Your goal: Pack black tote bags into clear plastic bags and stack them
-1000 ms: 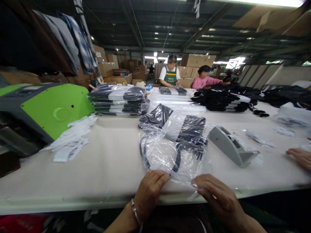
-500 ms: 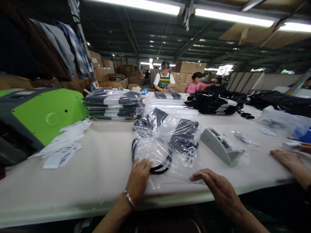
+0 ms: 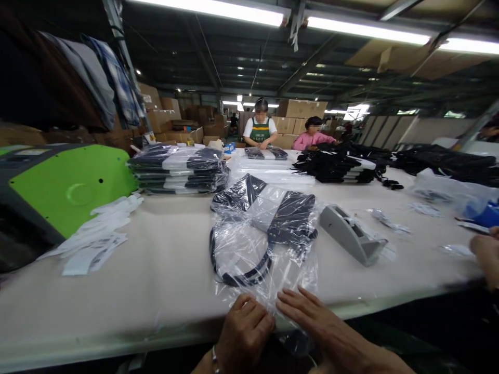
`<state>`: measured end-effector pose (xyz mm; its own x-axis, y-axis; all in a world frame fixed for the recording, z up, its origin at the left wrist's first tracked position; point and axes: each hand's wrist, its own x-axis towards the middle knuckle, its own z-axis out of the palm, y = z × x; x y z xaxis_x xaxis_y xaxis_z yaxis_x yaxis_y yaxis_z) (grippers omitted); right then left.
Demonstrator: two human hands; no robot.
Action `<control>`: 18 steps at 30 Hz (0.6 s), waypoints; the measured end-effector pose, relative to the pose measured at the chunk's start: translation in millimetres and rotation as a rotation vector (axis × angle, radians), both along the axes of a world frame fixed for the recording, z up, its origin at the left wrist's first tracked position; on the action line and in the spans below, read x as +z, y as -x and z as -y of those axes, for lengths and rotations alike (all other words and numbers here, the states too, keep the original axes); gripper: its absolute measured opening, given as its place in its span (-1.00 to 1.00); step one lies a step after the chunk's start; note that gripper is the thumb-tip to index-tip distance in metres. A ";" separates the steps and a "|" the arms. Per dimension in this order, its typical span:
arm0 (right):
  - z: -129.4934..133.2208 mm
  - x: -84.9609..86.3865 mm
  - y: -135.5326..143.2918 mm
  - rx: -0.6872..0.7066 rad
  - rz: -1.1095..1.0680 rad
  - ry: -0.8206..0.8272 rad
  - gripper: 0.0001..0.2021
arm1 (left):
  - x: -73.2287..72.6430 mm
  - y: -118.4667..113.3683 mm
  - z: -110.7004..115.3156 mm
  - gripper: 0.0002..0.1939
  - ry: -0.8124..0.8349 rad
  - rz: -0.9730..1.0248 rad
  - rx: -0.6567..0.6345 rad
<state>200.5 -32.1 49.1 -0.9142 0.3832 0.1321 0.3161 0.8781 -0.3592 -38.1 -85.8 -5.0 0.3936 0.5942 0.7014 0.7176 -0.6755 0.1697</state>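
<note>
A clear plastic bag (image 3: pixel 237 248) lies in front of me at the table's near edge. Inside it shows a black item with a pale grey panel (image 3: pixel 267 208) and a looped black strap (image 3: pixel 249 275). My left hand (image 3: pixel 247 327), with a silver bracelet at the wrist, is closed on the bag's near end, fingers curled. Just to its right, my right hand (image 3: pixel 312 322) rests with outstretched fingers over the plastic. Part of the bag hangs below the edge between my hands.
A grey tape dispenser (image 3: pixel 349 234) stands right of the bag. Bagged items are stacked (image 3: pixel 177 169) at the back left, near a green machine (image 3: pixel 74 187) and printed label strips (image 3: pixel 93 254). A co-worker's hand (image 3: pixel 487 254) is at the far right; two people work across the table.
Both my hands have come nearer to me and closer together, the left now gripping the bag's end. The strap lies flatter under the plastic. The co-worker's hands at right have drawn back.
</note>
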 end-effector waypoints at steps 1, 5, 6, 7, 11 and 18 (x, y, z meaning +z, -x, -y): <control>0.9 -8.8 -0.8 0.013 0.034 -0.071 -0.10 | -2.0 0.7 2.8 -0.79 -0.026 0.016 0.011; -1.4 -37.0 0.3 -0.051 -0.048 -0.336 -0.41 | 5.4 1.0 7.3 -0.87 -0.150 0.050 0.033; -3.0 -40.2 1.1 -0.062 -0.098 -0.361 -0.47 | 9.3 1.1 6.0 -0.89 -0.173 0.035 0.031; -4.7 -41.6 2.0 -0.054 -0.147 -0.369 -0.52 | 13.0 1.7 3.9 -0.90 -0.177 0.004 0.017; -8.1 -35.4 5.0 0.028 -0.260 -0.343 -0.68 | 15.3 10.5 -8.9 -0.63 -0.051 -0.172 -0.064; -5.1 -32.6 4.3 -0.064 -0.368 -0.468 -0.63 | -17.2 24.7 -21.0 -0.83 0.005 -0.152 0.072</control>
<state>196.3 -27.0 16.6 -0.7531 0.2606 0.6041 0.3020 0.9527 -0.0345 -62.8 -64.8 -22.2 0.4513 0.6280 0.6340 0.7818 -0.6208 0.0584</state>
